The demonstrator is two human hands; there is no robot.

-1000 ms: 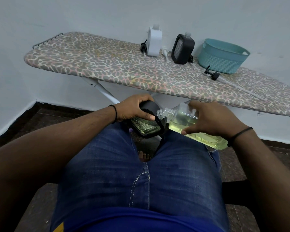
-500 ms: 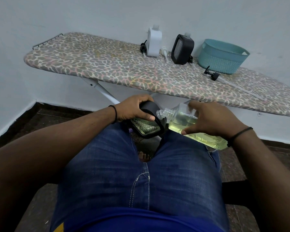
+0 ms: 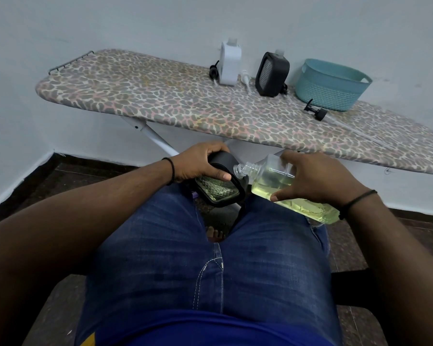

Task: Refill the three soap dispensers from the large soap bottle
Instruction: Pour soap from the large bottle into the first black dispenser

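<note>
The person wears dark blue denim jeans [image 3: 205, 258] with faded, lighter streaks across the thighs and pale contrast stitching along the fly and seams. Above the waistband sits a bright blue shirt [image 3: 205, 330], its hem running across the bottom of the view, with a small yellow patch [image 3: 89, 340] showing at the lower left edge. Both forearms are bare, with no sleeves in sight. A thin black beaded band [image 3: 171, 171] circles the wrist behind the left hand [image 3: 198, 163], and a similar thin black cord band [image 3: 355, 202] circles the wrist behind the right hand [image 3: 318, 181]. Bare toes [image 3: 215, 234] show between the knees.
</note>
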